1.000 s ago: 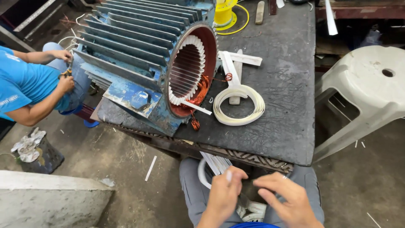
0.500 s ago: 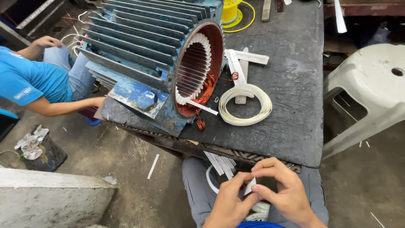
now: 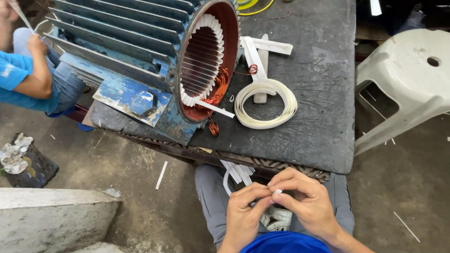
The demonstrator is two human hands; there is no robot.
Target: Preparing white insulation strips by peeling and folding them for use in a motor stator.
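My left hand (image 3: 246, 211) and right hand (image 3: 307, 204) pinch one small white strip (image 3: 277, 191) between fingertips, low over my lap. Stator (image 3: 204, 61) on the table (image 3: 318, 93) looks mostly lined with white slot paper, copper showing at the bottom. I judge insulating well along; loose strips (image 3: 239, 171) remain.

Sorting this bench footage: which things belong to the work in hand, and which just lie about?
In use:
left hand and right hand, pinching a small white strip
white strips on lap

Lying about:
motor stator
coiled white band
plastic stool
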